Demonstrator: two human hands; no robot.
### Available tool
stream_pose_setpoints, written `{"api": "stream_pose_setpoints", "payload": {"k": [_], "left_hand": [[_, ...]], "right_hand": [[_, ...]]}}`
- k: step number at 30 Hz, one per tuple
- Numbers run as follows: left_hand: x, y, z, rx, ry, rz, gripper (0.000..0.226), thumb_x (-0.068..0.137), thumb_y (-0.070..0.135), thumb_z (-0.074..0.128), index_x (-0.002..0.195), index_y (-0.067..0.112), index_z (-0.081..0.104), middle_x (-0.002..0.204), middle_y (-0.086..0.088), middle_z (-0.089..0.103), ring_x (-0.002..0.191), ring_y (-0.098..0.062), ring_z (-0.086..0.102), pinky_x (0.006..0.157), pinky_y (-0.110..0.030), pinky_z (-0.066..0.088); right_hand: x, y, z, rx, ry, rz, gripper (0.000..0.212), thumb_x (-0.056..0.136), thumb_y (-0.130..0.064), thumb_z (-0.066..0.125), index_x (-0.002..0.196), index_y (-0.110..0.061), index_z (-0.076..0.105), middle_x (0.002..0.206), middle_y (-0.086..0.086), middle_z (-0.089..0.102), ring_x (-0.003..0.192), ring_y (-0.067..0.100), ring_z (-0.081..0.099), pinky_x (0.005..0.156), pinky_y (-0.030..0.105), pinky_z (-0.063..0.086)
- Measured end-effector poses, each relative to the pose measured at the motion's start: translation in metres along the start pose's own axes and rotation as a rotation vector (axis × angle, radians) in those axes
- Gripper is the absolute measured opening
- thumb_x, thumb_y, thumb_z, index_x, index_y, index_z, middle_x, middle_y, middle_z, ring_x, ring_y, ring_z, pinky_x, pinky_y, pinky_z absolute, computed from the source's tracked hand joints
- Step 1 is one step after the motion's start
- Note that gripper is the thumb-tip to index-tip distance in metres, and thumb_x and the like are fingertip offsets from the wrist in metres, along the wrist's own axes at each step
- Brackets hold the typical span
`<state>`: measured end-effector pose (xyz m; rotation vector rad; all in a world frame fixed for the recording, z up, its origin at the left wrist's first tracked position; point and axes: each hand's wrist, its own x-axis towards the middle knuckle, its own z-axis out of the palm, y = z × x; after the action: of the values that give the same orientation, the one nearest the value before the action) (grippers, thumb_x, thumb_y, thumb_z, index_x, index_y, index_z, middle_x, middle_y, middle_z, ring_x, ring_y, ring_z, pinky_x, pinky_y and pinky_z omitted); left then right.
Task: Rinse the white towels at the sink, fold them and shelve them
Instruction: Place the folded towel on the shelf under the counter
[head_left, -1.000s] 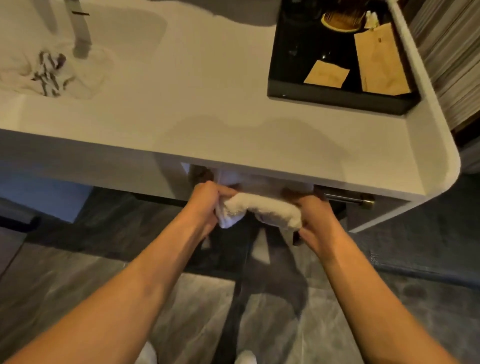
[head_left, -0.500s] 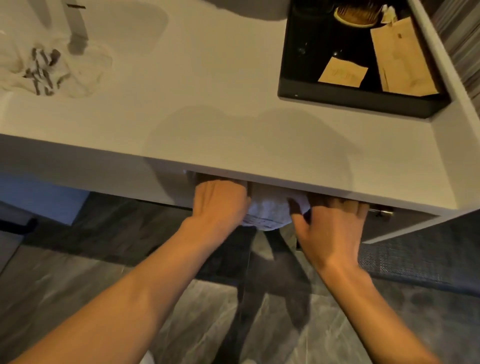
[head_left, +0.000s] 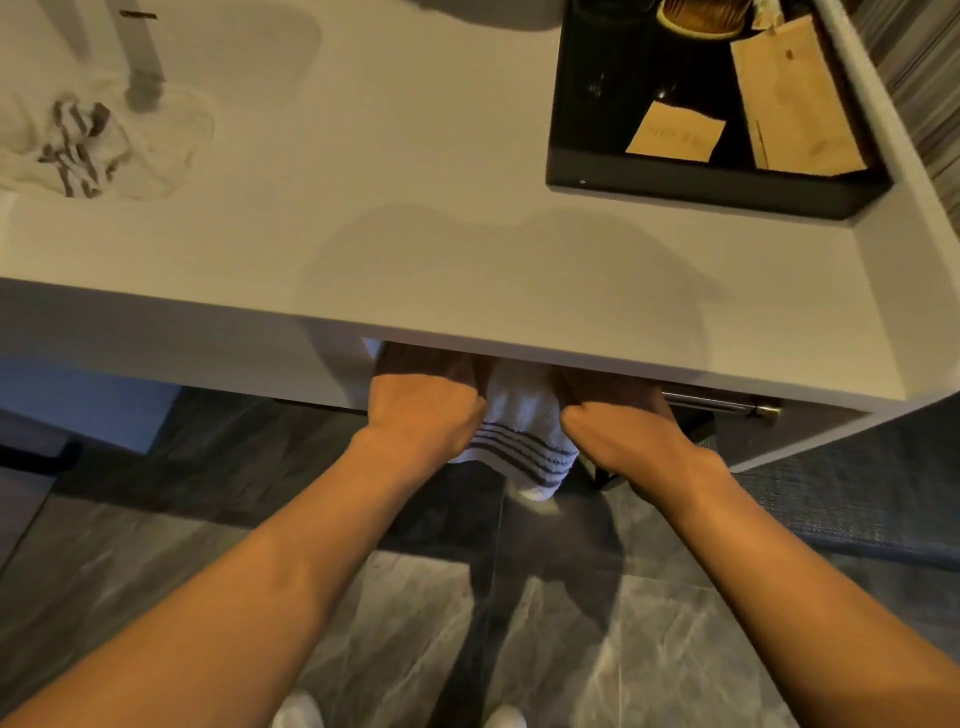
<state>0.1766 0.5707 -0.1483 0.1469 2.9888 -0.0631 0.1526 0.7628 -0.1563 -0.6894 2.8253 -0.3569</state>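
A folded white towel (head_left: 519, 431) with dark stripes sits between my hands just under the front edge of the white counter (head_left: 415, 234). My left hand (head_left: 421, 400) grips its left side and my right hand (head_left: 613, 415) grips its right side. The fingers of both hands are hidden beneath the counter edge. The striped end of the towel hangs out toward me. A second white towel (head_left: 98, 145) with dark stripes lies crumpled in the sink at the far left, below the faucet (head_left: 143, 62).
A black tray (head_left: 701, 195) with tan paper packets and a brush stands at the counter's back right. A metal bar handle (head_left: 722, 408) shows under the counter to the right of my hands. Grey tiled floor lies below.
The towel went from a roll held in front of the counter to being pushed in under its edge. Both hands moved forward with it, and the striped end now shows.
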Motion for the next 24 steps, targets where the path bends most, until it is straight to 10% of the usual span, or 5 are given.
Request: {"api": "stream_pose_setpoints", "payload": {"k": [4,8,11,14,24], "left_hand": [[-0.051,-0.004,0.009,-0.104,0.092,0.059,0.025,0.087,0.022,0.054,0.104,0.010,0.067,0.103,-0.011,0.070,0.097,-0.036,0.065,0.079,-0.041,0.047],[-0.136,-0.023,0.012,-0.219,-0.178,0.157,0.066,0.081,0.030,0.047,0.146,0.018,0.052,0.158,-0.003,0.044,0.147,-0.022,0.040,0.122,-0.038,0.029],[-0.166,-0.058,-0.034,-0.350,-0.401,0.044,0.060,0.086,0.025,0.046,0.146,0.023,0.050,0.156,0.001,0.046,0.145,-0.020,0.042,0.118,-0.034,0.036],[-0.165,-0.095,-0.102,-0.388,-0.277,0.010,0.041,0.085,0.022,0.055,0.124,0.018,0.066,0.124,-0.007,0.068,0.116,-0.030,0.065,0.095,-0.039,0.052],[-0.133,-0.271,-0.236,-0.524,0.115,-0.254,0.032,0.100,0.023,0.051,0.131,0.020,0.061,0.135,-0.001,0.062,0.119,-0.022,0.060,0.096,-0.038,0.048]], "right_hand": [[-0.036,-0.024,0.003,0.035,0.140,0.234,0.019,0.096,-0.026,0.051,0.100,-0.013,0.064,0.096,0.010,0.068,0.093,0.033,0.065,0.074,0.034,0.042],[-0.110,-0.082,0.022,0.419,0.114,0.285,0.060,0.093,-0.028,0.052,0.151,-0.012,0.042,0.156,0.007,0.043,0.152,0.026,0.024,0.118,0.050,0.034],[-0.130,-0.120,-0.005,0.510,0.084,0.220,0.051,0.092,-0.028,0.048,0.141,-0.018,0.055,0.148,0.002,0.053,0.150,0.022,0.029,0.114,0.048,0.040],[-0.093,-0.154,-0.079,0.462,0.150,0.105,0.042,0.092,-0.026,0.047,0.128,-0.014,0.064,0.123,0.009,0.069,0.121,0.031,0.061,0.099,0.047,0.051],[0.076,-0.287,-0.219,0.226,0.243,-0.084,0.049,0.096,-0.020,0.052,0.144,-0.015,0.048,0.144,0.013,0.054,0.134,0.033,0.045,0.109,0.045,0.041]]}}
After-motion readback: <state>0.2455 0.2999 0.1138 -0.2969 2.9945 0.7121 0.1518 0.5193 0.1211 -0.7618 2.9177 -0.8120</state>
